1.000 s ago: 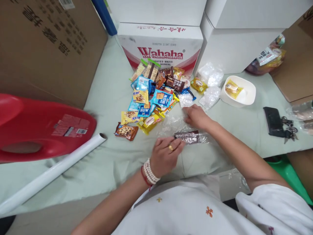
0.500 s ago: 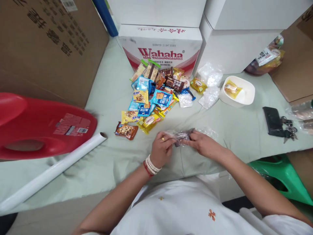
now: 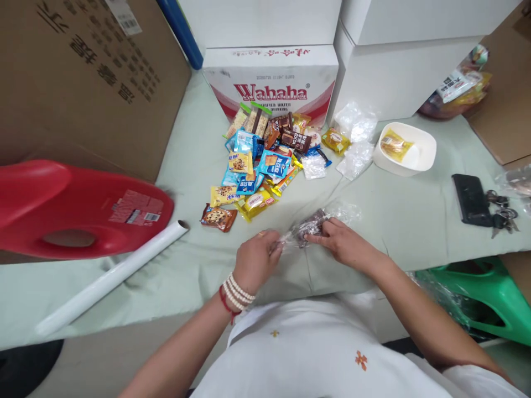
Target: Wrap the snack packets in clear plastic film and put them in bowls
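A dark brown packet (image 3: 310, 225) in clear plastic lies at the front of the table between my two hands. My left hand (image 3: 255, 261) is closed in a pinch on one end of the clear plastic wrap (image 3: 286, 240), pulling it out to the left. From the other side, my right hand (image 3: 346, 243) grips the packet, thumb and fingers pressed on it. Loose plastic (image 3: 346, 213) sticks out behind the right fingers. What the packet contains is not clear. Beyond my hands sits a pile of wrapped snacks (image 3: 253, 179), with a brown cookie packet (image 3: 218, 218) nearest the left hand.
A Wahaha carton (image 3: 271, 77) stands behind the pile. Crumpled clear bags (image 3: 357, 124) and a white tub (image 3: 425, 146) holding a yellow packet are to the right, beyond them a black case with keys (image 3: 473, 200). Leftward are a red jug (image 3: 91, 221) and white roll (image 3: 120, 276).
My left hand has moved left and slightly down, stretching the plastic away from the packet. The packet now lies more tilted, with my right hand still on it. The view has shifted slightly.
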Demonstrator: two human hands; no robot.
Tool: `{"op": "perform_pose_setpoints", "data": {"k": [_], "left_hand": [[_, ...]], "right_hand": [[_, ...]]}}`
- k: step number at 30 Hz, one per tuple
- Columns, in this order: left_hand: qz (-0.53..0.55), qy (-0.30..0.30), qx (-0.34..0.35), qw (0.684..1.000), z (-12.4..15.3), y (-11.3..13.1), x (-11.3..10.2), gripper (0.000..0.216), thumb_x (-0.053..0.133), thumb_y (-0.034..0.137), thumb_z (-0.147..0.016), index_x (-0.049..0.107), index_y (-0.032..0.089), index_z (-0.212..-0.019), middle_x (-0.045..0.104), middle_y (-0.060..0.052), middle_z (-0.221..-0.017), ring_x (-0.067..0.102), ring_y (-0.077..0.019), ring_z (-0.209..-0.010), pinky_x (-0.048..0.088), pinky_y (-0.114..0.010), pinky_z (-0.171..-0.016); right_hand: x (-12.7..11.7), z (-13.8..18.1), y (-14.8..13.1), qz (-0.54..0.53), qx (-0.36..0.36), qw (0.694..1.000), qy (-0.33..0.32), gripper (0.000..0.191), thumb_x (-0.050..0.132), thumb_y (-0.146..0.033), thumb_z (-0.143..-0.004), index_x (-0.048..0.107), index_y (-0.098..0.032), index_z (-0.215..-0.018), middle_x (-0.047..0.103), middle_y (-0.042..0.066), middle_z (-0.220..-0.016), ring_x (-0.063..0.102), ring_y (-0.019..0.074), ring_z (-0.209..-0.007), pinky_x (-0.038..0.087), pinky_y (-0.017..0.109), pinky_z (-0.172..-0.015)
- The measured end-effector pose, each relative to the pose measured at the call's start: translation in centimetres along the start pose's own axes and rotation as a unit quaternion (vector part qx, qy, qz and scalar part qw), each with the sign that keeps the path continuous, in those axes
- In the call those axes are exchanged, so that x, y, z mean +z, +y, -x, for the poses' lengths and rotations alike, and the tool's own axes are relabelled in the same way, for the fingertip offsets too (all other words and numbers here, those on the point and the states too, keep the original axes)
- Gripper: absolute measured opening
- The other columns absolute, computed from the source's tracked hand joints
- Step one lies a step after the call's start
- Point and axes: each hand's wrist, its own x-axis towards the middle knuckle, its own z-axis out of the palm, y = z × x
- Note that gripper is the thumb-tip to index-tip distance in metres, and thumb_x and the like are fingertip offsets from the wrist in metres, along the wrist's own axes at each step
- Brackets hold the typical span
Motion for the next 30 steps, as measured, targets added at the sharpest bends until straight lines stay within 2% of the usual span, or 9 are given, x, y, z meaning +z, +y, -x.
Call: {"op": "perform_pose_setpoints", "data": {"k": [4, 6, 9, 11, 15, 18, 22, 26, 30], "left_hand": [[0.304, -0.041, -0.065, 0.95, -1.1, 1.4, 0.8, 0.025, 0.056, 0.04, -0.091, 0.067, 0.018, -0.084, 0.068, -0.003, -0.072, 0.064, -0.0188, -0.068, 0.045, -0.026, -0.059], [0.351, -0.048, -0.068, 0.933, -2.7, 2.4, 1.9, 0.028, 0.048, 0.031, -0.093, 0.072, 0.016, -0.097, 0.073, -0.006, -0.08, 0.068, -0.0197, -0.075, 0.048, -0.027, -0.062], [0.176, 0.0, 0.012, 0.984, -4.4, 3.8, 3.7, 0.032, 0.048, 0.02, -0.093, 0.077, 0.019, -0.108, 0.075, -0.008, -0.097, 0.069, -0.0208, -0.09, 0.052, -0.03, -0.077], [0.014, 0.028, 0.058, 0.998, -4.6, 4.4, 4.5, 0.029, 0.051, 0.023, -0.097, 0.078, 0.024, -0.11, 0.072, -0.009, -0.105, 0.067, -0.0225, -0.096, 0.051, -0.032, -0.079], [-0.12, 0.058, 0.07, 0.989, -4.3, 4.9, 4.6, 0.027, 0.059, 0.036, -0.098, 0.074, 0.029, -0.119, 0.065, -0.01, -0.112, 0.061, -0.0269, -0.105, 0.05, -0.037, -0.083], [-0.128, 0.086, 0.044, 0.987, -4.7, 4.8, 4.2, 0.051, 0.07, 0.039, -0.091, 0.062, 0.024, -0.138, 0.06, -0.015, -0.13, 0.054, -0.0332, -0.121, 0.048, -0.046, -0.098], [-0.129, 0.023, 0.033, 0.991, -5.6, 4.7, 3.6, 0.039, 0.069, 0.047, -0.09, 0.069, 0.018, -0.117, 0.062, -0.017, -0.127, 0.057, -0.0371, -0.121, 0.049, -0.048, -0.096], [-0.102, -0.024, 0.003, 0.994, -5.9, 5.1, 3.5, 0.029, 0.064, 0.034, -0.091, 0.062, 0.017, -0.114, 0.068, -0.014, -0.11, 0.067, -0.031, -0.1, 0.051, -0.039, -0.082], [-0.013, -0.044, -0.002, 0.999, -6.2, 4.1, 3.2, 0.022, 0.064, 0.02, -0.084, 0.061, 0.018, -0.106, 0.069, -0.01, -0.098, 0.068, -0.0264, -0.092, 0.05, -0.034, -0.078]], "right_hand": [[0.7, -0.3, -0.5, -0.03, -0.001, 0.999, 0.017, 0.055, 0.045, -0.003, -0.098, 0.067, -0.031, -0.14, 0.05, 0.006, -0.09, 0.044, 0.0232, -0.088, 0.044, 0.032, -0.077], [0.9, -0.4, -0.8, -0.042, 0.008, 0.998, 0.036, 0.052, 0.045, -0.005, -0.098, 0.068, -0.029, -0.138, 0.053, 0.008, -0.092, 0.046, 0.0238, -0.091, 0.046, 0.034, -0.079], [0.9, 0.0, -0.9, -0.1, 0.012, 0.993, 0.068, 0.042, 0.047, -0.014, -0.102, 0.069, -0.027, -0.135, 0.059, 0.009, -0.098, 0.051, 0.024, -0.095, 0.05, 0.037, -0.084], [0.7, 0.3, -0.6, -0.14, 0.045, 0.983, 0.109, 0.036, 0.046, -0.021, -0.104, 0.069, -0.027, -0.131, 0.063, 0.009, -0.1, 0.055, 0.0234, -0.096, 0.051, 0.038, -0.087], [0.7, 0.4, 1.5, -0.026, 0.287, 0.922, 0.258, 0.04, 0.056, -0.037, -0.101, 0.065, -0.021, -0.135, 0.062, 0.015, -0.112, 0.054, 0.0305, -0.109, 0.048, 0.049, -0.098], [0.1, -0.2, 3.3, 0.03, 0.37, 0.9, 0.227, 0.05, 0.07, -0.044, -0.089, 0.067, -0.017, -0.13, 0.055, 0.02, -0.131, 0.046, 0.0391, -0.124, 0.044, 0.056, -0.103], [-1.5, -1.8, 2.4, -0.051, 0.319, 0.932, 0.167, 0.018, 0.058, -0.027, -0.096, 0.072, -0.02, -0.103, 0.064, 0.013, -0.112, 0.06, 0.0268, -0.098, 0.05, 0.039, -0.088], [-1.0, -3.5, -1.5, -0.076, 0.188, 0.97, 0.133, 0.024, 0.049, -0.016, -0.097, 0.071, -0.021, -0.106, 0.065, 0.009, -0.098, 0.059, 0.0223, -0.088, 0.05, 0.033, -0.078], [1.3, -3.6, -3.2, -0.105, 0.112, 0.974, 0.166, 0.036, 0.044, -0.012, -0.098, 0.069, -0.02, -0.123, 0.067, 0.015, -0.115, 0.059, 0.0266, -0.101, 0.054, 0.042, -0.088]]}}
